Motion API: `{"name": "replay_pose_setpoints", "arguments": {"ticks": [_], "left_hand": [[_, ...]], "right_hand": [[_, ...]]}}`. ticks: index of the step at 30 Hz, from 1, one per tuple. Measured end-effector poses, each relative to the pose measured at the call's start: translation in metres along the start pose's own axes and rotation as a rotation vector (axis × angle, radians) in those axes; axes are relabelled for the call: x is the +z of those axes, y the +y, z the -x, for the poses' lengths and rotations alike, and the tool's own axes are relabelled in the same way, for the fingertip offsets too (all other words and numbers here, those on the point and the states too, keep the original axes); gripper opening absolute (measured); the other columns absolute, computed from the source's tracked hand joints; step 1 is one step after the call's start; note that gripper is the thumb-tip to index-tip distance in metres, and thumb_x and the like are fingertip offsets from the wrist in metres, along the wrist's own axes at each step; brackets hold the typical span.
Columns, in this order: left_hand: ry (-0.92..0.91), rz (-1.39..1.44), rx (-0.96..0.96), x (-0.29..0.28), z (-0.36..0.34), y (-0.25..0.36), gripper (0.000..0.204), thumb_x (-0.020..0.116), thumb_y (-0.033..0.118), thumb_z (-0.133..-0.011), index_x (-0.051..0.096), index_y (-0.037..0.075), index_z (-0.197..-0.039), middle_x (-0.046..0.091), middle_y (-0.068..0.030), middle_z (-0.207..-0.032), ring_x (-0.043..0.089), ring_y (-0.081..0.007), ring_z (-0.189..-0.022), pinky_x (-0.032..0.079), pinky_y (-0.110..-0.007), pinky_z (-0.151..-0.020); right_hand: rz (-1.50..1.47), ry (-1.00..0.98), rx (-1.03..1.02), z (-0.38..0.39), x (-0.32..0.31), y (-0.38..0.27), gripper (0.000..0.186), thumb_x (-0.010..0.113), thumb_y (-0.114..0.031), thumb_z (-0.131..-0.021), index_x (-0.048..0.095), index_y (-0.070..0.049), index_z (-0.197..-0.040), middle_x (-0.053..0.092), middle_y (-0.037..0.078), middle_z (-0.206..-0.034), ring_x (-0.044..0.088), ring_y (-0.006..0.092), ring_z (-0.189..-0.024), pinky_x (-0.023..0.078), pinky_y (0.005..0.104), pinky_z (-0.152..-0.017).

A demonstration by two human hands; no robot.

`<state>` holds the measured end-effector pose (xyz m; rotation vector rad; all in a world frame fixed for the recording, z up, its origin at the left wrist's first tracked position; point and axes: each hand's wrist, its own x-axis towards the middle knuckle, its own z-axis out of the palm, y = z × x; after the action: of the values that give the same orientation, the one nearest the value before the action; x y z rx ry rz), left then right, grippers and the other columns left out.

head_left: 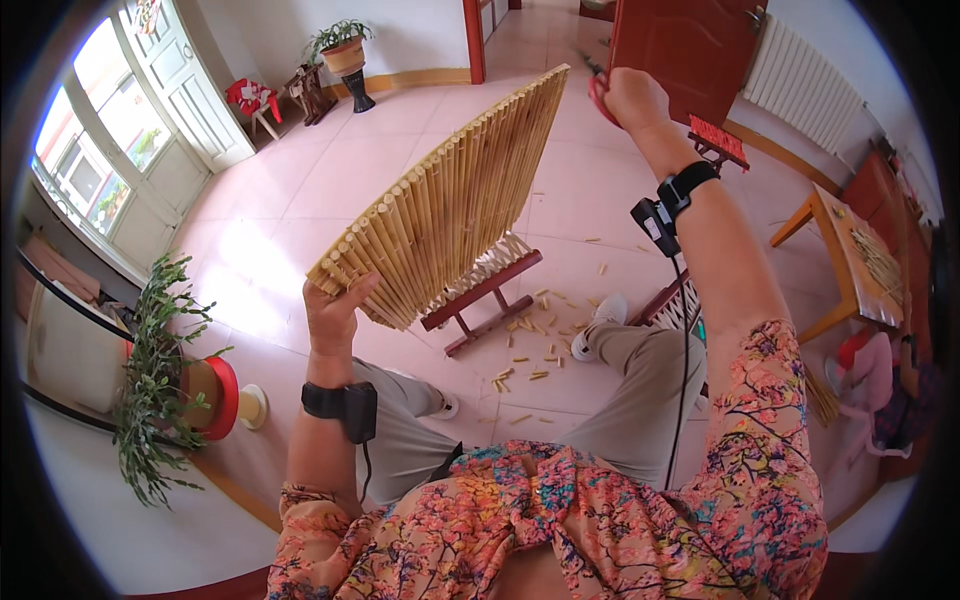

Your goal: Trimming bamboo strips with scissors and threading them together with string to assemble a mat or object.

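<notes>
My left hand [336,312] grips the near left corner of a panel of tan plant stalks [455,195], its thumb on the face. The stalks lie side by side, and the panel is held tilted up on edge. My right hand [638,98] is raised beyond the panel's far top corner, closed around red-handled scissors [603,98]. Their dark blades point up and away, blurred, apart from the stalks. Below the panel, a low folding stool [485,290] with a dark red frame and pale webbing is partly hidden.
Short cut stalk pieces [540,376] litter the tiles between my feet. Another webbed stool [668,305] stands by my right leg. A wooden table [850,262] bearing stalks is at right, with a red-topped stool [716,142] beyond. Potted plants [165,380] stand at left.
</notes>
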<state>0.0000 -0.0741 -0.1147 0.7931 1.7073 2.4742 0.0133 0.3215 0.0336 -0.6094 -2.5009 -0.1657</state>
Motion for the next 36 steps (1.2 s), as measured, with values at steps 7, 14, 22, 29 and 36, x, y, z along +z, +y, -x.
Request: {"name": "replay_pose_setpoints", "arguments": {"ticks": [7,14,22,29,36], "left_hand": [[-0.153,-0.269,-0.045,0.023,0.028,0.006,0.034,0.065,0.000,-0.074,0.058,-0.004,-0.107,0.065,-0.0107,-0.097,0.063,-0.0160,-0.084,0.049,-0.027,-0.075],[-0.486,-0.523,0.395,0.073,0.063,0.002,0.038,0.065,0.005,-0.070,0.059,-0.001,-0.108,0.059,-0.0202,-0.110,0.059,-0.0340,-0.098,0.049,-0.036,-0.082],[-0.705,-0.547,0.514,0.085,0.093,-0.006,0.042,0.066,0.007,-0.065,0.060,0.001,-0.107,0.058,-0.0195,-0.108,0.059,-0.0350,-0.098,0.049,-0.038,-0.081],[-0.814,-0.573,0.547,0.092,0.105,-0.013,0.049,0.067,0.008,-0.060,0.059,0.002,-0.108,0.056,-0.0190,-0.110,0.057,-0.0347,-0.100,0.048,-0.038,-0.083],[-0.823,-0.614,0.587,0.093,0.110,-0.024,0.050,0.066,0.009,-0.061,0.058,0.002,-0.110,0.056,-0.0177,-0.108,0.056,-0.0338,-0.100,0.047,-0.037,-0.085]], "right_hand": [[-0.801,-0.391,0.505,0.037,0.016,0.041,0.040,0.067,-0.038,-0.077,0.062,0.002,-0.078,0.066,0.016,-0.079,0.065,0.0284,-0.070,0.049,0.0394,-0.058],[-2.046,-0.277,0.623,0.165,0.047,0.059,0.050,0.057,-0.043,-0.083,0.052,0.006,-0.095,0.060,0.015,-0.078,0.058,0.0290,-0.074,0.046,0.0397,-0.068],[-1.859,-0.048,0.773,0.220,0.028,0.056,0.048,0.057,-0.040,-0.083,0.055,-0.003,-0.113,0.062,0.008,-0.106,0.057,0.0194,-0.098,0.043,0.0334,-0.085],[-1.940,0.104,0.831,0.235,0.028,0.054,0.035,0.063,-0.027,-0.082,0.058,0.000,-0.104,0.063,0.009,-0.098,0.063,0.0193,-0.084,0.050,0.0329,-0.075],[-1.618,0.219,0.836,0.238,0.042,0.058,0.025,0.062,-0.020,-0.084,0.056,0.004,-0.091,0.062,0.009,-0.085,0.061,0.0166,-0.074,0.050,0.0283,-0.067]]}}
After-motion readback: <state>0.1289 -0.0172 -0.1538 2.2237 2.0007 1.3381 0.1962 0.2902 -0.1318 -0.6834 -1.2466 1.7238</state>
